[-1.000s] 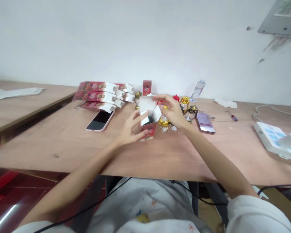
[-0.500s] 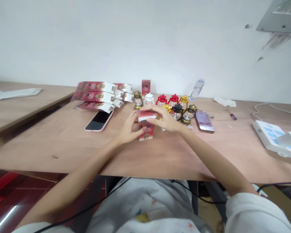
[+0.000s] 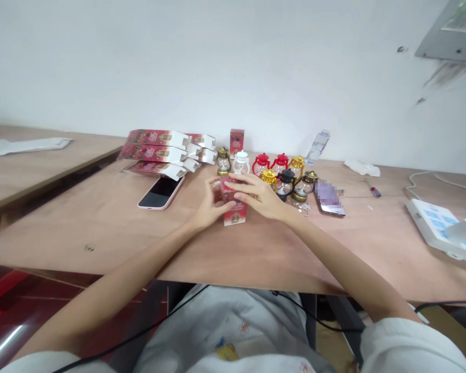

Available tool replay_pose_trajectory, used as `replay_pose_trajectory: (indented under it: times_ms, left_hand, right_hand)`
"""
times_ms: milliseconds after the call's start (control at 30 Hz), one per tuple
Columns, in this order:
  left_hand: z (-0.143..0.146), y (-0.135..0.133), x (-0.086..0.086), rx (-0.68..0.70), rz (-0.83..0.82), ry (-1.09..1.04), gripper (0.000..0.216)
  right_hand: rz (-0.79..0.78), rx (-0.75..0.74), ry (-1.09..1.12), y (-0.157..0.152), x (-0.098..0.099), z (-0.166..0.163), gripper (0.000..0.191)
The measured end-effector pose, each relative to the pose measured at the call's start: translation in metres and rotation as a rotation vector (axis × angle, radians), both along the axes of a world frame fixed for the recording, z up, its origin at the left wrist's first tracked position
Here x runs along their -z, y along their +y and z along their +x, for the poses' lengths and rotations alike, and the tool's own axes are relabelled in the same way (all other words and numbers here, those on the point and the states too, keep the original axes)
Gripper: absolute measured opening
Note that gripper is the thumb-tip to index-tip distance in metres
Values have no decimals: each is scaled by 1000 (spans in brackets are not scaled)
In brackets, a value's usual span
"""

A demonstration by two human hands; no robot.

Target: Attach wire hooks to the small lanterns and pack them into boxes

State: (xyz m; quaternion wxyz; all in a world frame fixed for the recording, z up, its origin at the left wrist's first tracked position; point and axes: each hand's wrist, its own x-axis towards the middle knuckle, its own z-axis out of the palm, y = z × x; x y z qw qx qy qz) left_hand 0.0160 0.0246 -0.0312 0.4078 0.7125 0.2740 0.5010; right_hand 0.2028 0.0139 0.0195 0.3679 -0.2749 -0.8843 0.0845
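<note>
A small red printed box [image 3: 236, 216] stands upright on the table between my hands. My left hand [image 3: 210, 206] is wrapped round its left side, thumb across the front. My right hand [image 3: 258, 196] lies over the top and right side, its fingers stretched across the lid with the tips at the top edge. The top of the box looks closed down. Just behind stand several small lanterns: a white one [image 3: 241, 163], a black one [image 3: 285, 182], red ones [image 3: 261, 165], gold and bronze ones. Another closed red box [image 3: 236, 143] stands by the wall.
Flattened red cartons [image 3: 155, 154] are stacked at the back left, beside a phone [image 3: 160, 192]. A second phone [image 3: 330, 198], a plastic bottle [image 3: 318, 145], a tissue [image 3: 362, 167] and a white power strip [image 3: 442, 223] lie on the right.
The box's top flap, which stood partly raised with a white edge showing, is now pressed down. My right hand has lowered slightly onto it; the view has shifted a little.
</note>
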Motion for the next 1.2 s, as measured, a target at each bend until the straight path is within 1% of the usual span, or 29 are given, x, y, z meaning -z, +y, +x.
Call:
replay_pose_trajectory:
  times_ms: [67, 133, 167, 233, 267, 300, 367, 433, 467, 500, 567, 633, 700, 767, 800, 900, 1000, 1100, 1200]
  left_hand:
    - [0, 1, 0, 42, -48, 5, 69]
    - [0, 3, 3, 62, -67, 35, 78]
    - [-1, 4, 5, 74, -77, 58, 86]
    - [-1, 8, 11, 86, -94, 118, 99]
    - [-1, 11, 14, 80, -99, 150, 101]
    - [-1, 13, 17, 61, -103, 179, 100]
    - [0, 18, 23, -7, -107, 219, 92]
    - [1, 20, 27, -71, -100, 242, 77]
    - [1, 20, 28, -94, -84, 266, 68]
    - [1, 19, 28, -108, -57, 307, 59]
    - [1, 17, 27, -120, 16, 427, 40]
    - [1, 14, 24, -120, 87, 550, 28]
    - [1, 11, 22, -114, 134, 633, 22]
    - [2, 8, 20, -112, 152, 681, 21]
    - [2, 6, 20, -112, 153, 694, 21]
    - [3, 4, 18, -109, 143, 705, 22]
    - [5, 3, 18, -106, 142, 718, 23]
    - [5, 3, 18, -103, 147, 736, 23]
    - [6, 3, 17, -104, 154, 747, 24]
  right_hand:
    - [-19, -3, -30, -4, 0, 4, 36]
    - [-32, -19, -61, -6, -7, 9, 38]
    - [-31, -29, -64, -5, -13, 12, 40]
    - [-11, -33, -37, 0, -32, 20, 50]
    - [11, 8, 3, 6, -44, 27, 55]
    - [46, 80, 38, 15, -56, 33, 61]
    - [147, 262, 71, 40, -80, 48, 68]
    - [240, 431, 55, 73, -99, 59, 71]
    - [255, 506, 41, 91, -105, 62, 71]
    - [237, 576, 28, 109, -109, 63, 69]
    - [120, 717, 29, 141, -111, 60, 63]
    - [-82, 810, 16, 168, -106, 53, 60]
    - [-264, 852, 15, 191, -97, 43, 68]
    - [-435, 878, 22, 210, -85, 33, 71]
    - [-481, 879, 19, 220, -80, 29, 72]
    - [-540, 872, -7, 243, -63, 19, 77]
    - [-560, 831, -84, 256, -54, 13, 81]
    - [-556, 818, -173, 259, -55, 11, 83]
    - [-546, 813, -243, 255, -63, 12, 75]
